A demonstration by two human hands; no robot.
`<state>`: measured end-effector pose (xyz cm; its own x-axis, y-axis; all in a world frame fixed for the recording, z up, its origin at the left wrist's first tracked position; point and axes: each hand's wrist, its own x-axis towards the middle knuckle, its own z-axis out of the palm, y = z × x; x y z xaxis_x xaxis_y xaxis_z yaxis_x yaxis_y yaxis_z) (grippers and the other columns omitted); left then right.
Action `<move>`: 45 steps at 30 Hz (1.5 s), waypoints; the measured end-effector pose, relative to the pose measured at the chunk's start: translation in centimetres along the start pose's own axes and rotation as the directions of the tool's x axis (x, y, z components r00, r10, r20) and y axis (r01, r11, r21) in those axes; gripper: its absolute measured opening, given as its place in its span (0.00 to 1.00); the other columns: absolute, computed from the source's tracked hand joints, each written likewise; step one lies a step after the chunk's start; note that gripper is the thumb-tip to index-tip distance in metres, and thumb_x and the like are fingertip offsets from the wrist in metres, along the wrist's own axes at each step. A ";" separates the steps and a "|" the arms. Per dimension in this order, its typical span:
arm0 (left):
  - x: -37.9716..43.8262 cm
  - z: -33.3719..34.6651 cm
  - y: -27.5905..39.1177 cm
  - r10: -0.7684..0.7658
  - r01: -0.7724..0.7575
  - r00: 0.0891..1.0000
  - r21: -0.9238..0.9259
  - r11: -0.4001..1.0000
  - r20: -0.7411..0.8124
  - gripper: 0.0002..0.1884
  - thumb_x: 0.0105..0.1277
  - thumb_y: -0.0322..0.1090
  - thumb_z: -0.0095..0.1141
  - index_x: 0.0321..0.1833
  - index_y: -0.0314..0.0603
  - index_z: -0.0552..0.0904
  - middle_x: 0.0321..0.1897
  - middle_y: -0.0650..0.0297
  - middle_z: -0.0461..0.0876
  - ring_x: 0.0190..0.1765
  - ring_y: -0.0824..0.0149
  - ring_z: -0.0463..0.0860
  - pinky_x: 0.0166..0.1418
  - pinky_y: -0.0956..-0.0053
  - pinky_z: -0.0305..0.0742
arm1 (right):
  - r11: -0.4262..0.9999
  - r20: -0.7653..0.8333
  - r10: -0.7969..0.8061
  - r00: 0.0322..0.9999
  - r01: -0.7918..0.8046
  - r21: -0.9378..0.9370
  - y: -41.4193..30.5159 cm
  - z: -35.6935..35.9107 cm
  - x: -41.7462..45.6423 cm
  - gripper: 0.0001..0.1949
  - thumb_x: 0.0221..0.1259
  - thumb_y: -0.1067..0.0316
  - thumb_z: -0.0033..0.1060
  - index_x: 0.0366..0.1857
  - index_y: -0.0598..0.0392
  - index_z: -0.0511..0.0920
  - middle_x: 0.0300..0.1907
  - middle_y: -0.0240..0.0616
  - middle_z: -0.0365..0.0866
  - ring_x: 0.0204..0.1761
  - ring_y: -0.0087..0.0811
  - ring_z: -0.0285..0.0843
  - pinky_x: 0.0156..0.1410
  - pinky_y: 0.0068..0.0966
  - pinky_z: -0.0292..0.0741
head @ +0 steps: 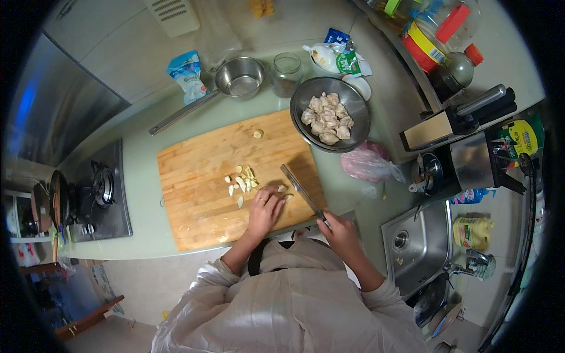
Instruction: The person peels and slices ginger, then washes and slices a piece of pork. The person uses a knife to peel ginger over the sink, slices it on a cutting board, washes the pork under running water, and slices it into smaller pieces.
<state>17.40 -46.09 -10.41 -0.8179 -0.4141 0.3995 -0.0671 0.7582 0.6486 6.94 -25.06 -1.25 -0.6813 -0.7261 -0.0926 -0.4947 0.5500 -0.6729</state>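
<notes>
My right hand point(339, 231) is closed around the handle of a kitchen knife point(302, 190), whose blade lies over the right part of a wooden cutting board point(198, 176). My left hand point(265, 209) rests on the board left of the blade, fingers bent, with pale pieces that look like garlic point(288, 197) at its fingertips; whether it grips one is not clear. Further pale cloves and pieces point(241, 183) lie loosely grouped up and left of that hand. A small yellowish chunk, perhaps ginger point(258, 133), sits near the board's far edge.
A metal bowl point(364, 110) of raw-looking meat chunks point(327, 118) overlaps the board's far right corner. Behind stand a steel saucepan point(241, 79) and a glass jar point(286, 76). A bagged pink item point(368, 161), knife block point(428, 132) and sink point(415, 247) are right; a gas hob point(103, 187) is left.
</notes>
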 end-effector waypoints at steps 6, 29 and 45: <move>0.2 1.2 -0.5 0.114 -0.118 0.992 0.076 0.990 0.048 0.11 0.57 0.25 0.65 0.43 0.34 0.83 0.48 0.55 0.80 0.55 0.51 0.79 0.58 0.61 0.78 | 0.996 0.091 -0.031 0.995 0.038 -0.078 0.2 0.1 0.0 0.16 0.69 0.56 0.58 0.48 0.59 0.79 0.39 0.50 0.84 0.38 0.53 0.83 0.41 0.44 0.79; 5.0 2.5 7.7 -0.054 0.061 0.998 -0.513 0.856 0.030 0.11 0.59 0.21 0.67 0.44 0.34 0.85 0.41 0.58 0.85 0.39 0.67 0.85 0.44 0.74 0.80 | 0.724 0.171 0.468 0.867 -0.487 0.488 -1.2 -2.7 -7.1 0.13 0.70 0.63 0.60 0.52 0.58 0.80 0.21 0.34 0.79 0.21 0.20 0.73 0.28 0.22 0.69; 4.0 13.8 37.9 0.451 -0.216 0.887 -0.778 0.590 0.095 0.09 0.52 0.21 0.73 0.30 0.34 0.83 0.27 0.60 0.85 0.30 0.67 0.83 0.35 0.76 0.77 | 0.349 -0.289 0.926 0.244 -0.256 0.902 7.5 -5.9 -34.5 0.08 0.73 0.66 0.56 0.38 0.58 0.77 0.16 0.27 0.70 0.16 0.16 0.64 0.20 0.20 0.62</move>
<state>3.70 -12.02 6.83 -0.8104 0.0226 0.5854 0.5821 0.1445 0.8002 23.53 6.53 1.22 -0.7803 0.4508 -0.4335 0.4881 0.0055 -0.8728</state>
